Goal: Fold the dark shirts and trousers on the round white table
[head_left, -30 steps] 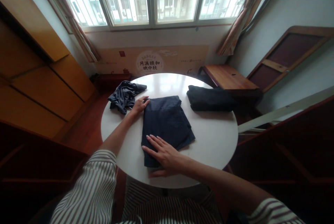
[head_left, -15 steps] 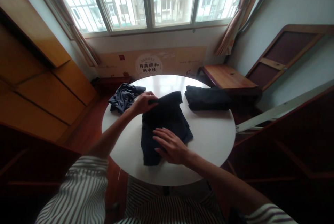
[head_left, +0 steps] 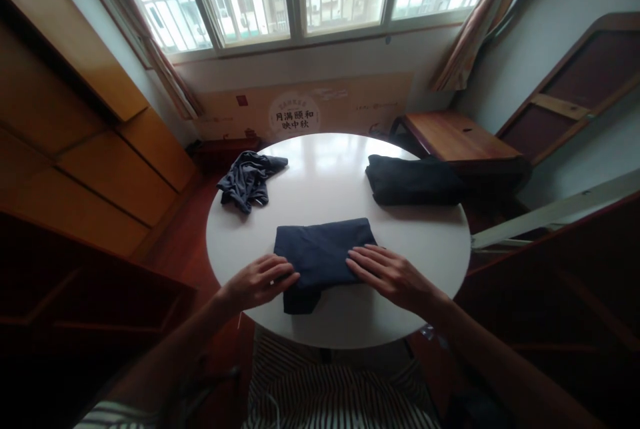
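Below mid-frame, the right hand (head_left: 393, 273) lies unclenched on navy cloth (head_left: 323, 252) — unclear whether the left hand (head_left: 261, 279) pinches it. Uneven tugging could skew its fold.

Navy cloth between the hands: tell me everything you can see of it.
The navy cloth looks like smooth fabric, folded into a flat, roughly rectangular bundle. A darker flap sticks out past its near edge, toward the left. It lies on the round white table, close to the person. The left hand touches its left edge; the right hand rests on its right side.
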### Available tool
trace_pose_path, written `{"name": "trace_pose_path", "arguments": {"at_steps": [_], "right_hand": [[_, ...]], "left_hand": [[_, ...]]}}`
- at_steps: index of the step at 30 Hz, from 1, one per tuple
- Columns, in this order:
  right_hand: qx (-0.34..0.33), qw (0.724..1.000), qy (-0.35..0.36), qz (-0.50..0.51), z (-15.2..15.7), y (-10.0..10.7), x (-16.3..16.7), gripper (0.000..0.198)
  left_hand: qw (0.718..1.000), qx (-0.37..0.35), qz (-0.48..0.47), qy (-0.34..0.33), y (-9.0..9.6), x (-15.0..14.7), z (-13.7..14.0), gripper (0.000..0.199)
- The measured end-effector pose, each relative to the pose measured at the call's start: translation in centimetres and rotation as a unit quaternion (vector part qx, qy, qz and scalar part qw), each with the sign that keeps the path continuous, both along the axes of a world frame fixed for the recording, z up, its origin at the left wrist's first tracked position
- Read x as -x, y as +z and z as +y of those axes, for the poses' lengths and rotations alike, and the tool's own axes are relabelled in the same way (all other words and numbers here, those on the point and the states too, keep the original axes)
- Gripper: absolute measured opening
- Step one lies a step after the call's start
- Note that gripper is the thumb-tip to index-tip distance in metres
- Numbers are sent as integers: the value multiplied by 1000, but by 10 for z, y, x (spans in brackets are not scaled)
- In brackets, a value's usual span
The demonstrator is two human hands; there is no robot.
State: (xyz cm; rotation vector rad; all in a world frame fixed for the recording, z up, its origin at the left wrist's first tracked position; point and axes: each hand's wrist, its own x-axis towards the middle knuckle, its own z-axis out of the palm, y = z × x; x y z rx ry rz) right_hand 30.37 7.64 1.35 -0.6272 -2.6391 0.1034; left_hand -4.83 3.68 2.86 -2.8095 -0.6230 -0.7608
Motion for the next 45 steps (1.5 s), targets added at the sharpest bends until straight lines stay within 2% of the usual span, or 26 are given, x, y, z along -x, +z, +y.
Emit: {"name": "trace_pose_path", "arguments": {"at_steps": [4,6,9,12,15,18,20,23,26,29,32,35,37,39,41,45], "right_hand": [[8,999,33,-11,-8,-13,-13,47],[7,999,48,-24,-9,-16,-18,44],[31,998,54,-23,-10,-6,-16,37],[70,997,29,13,-2,15,7,40],[74,995,-65,23,16,23,45,43],[77,985,-149,-35,35,9,74,52],[84,979,-174,-68,43,-7,77,56],[88,972,-204,-80,50,-25,65,58],[102,962,-237,-90,55,-31,46,58],[122,953,-253,-108,60,-30,34,56],[119,945,-284,-114,59,-23,36,57],[68,953,-285,-78,47,-12,56,58],[47,971,-228,-55,35,-7,74,57],[57,984,-164,-51,23,-9,89,57],[72,986,-138,-54,14,-15,94,59],[79,975,-205,-41,8,-31,74,66]], "left_hand": [[1000,23,7,-11,-7,3,-17,45],[999,24,10,-33,-8,0,-23,37],[995,84,-31,-49,1,-11,-21,22],[977,197,-77,19,19,-33,0,20],[957,241,-60,148,25,-62,31,32],[943,235,37,234,5,-80,52,43],[933,229,77,266,-15,-81,55,50],[921,222,72,313,-36,-66,49,56],[906,237,65,344,-42,-46,44,59],[892,260,80,360,-38,-32,42,61],[884,266,92,373,-30,-29,40,59],[906,231,85,344,-20,-43,37,52],[927,212,83,297,-18,-58,35,52],[937,215,92,262,-20,-69,32,55],[936,218,94,259,-27,-72,28,57],[926,215,29,310,-47,-55,15,58]]}}
